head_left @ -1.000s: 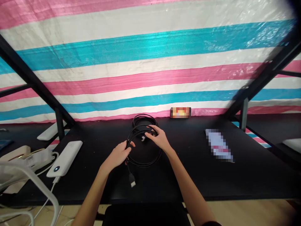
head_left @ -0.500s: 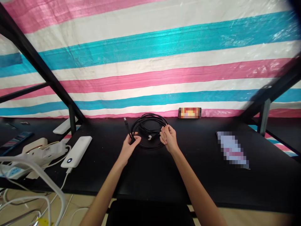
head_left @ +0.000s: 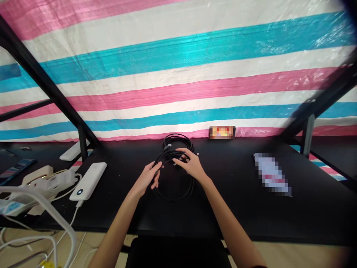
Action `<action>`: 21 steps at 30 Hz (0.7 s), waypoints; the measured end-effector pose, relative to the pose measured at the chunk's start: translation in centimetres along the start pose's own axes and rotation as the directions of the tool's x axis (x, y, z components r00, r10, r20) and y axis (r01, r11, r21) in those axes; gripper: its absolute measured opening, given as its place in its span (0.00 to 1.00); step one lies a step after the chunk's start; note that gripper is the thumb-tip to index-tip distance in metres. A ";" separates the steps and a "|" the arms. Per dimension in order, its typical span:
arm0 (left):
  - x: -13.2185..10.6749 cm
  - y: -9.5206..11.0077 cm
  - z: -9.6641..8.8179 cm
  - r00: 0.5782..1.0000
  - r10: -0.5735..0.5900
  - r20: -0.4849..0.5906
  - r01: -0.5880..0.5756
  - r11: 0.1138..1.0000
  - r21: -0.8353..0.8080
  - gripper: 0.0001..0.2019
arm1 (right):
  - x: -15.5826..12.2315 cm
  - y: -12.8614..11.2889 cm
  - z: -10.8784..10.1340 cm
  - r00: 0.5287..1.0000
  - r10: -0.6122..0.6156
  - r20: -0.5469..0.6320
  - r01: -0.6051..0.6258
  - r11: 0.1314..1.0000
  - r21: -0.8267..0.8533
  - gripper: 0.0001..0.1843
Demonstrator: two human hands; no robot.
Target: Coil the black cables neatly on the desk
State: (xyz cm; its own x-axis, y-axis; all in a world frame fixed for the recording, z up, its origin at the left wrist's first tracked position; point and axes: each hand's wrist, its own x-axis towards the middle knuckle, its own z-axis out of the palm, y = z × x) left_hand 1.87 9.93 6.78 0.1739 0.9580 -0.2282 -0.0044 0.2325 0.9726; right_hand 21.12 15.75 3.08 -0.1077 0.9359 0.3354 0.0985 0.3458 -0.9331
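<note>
A black cable coil [head_left: 173, 193] lies on the black table [head_left: 223, 208] in front of me, with a second black coil [head_left: 177, 140] just behind it near the wall. My left hand [head_left: 147, 178] pinches the left side of the near coil between thumb and fingers. My right hand [head_left: 189, 163] rests on the coil's top right, fingers curled over the strands, next to a small light-coloured plug end.
A white power bank [head_left: 88, 181] with a cable lies at the left, beside a white power strip [head_left: 41, 184] and loose white cords. A blurred flat packet [head_left: 272, 175] lies at the right, a small blurred box [head_left: 222, 132] at the wall. Black frame struts slant at both sides.
The coil was lifted and gathered small between both hands half a second ago; now it hangs wider and lower on the table. Both hands have come slightly toward me.
</note>
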 end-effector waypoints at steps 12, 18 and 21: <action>-0.1 0.7 -0.9 0.991 -0.092 0.095 0.071 0.976 0.207 0.20 | -0.4 0.3 0.5 0.980 -0.165 0.115 0.195 0.914 -0.356 0.12; 0.5 2.3 -1.0 0.974 -0.126 0.188 0.081 0.970 0.227 0.20 | -0.5 0.2 0.5 0.973 -0.179 0.144 0.223 0.885 -0.408 0.11; 1.2 3.0 -1.1 0.922 -0.188 0.339 0.155 0.980 0.122 0.24 | -0.5 0.0 0.3 0.964 -0.222 0.144 0.262 0.878 -0.400 0.11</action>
State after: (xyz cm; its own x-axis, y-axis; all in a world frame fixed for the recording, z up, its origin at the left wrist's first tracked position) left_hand 0.95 11.93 9.40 0.4952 0.7824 -0.3777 0.1428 0.3555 0.9237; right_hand 20.86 15.30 2.87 -0.2681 0.8162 0.5119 0.4543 0.5756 -0.6799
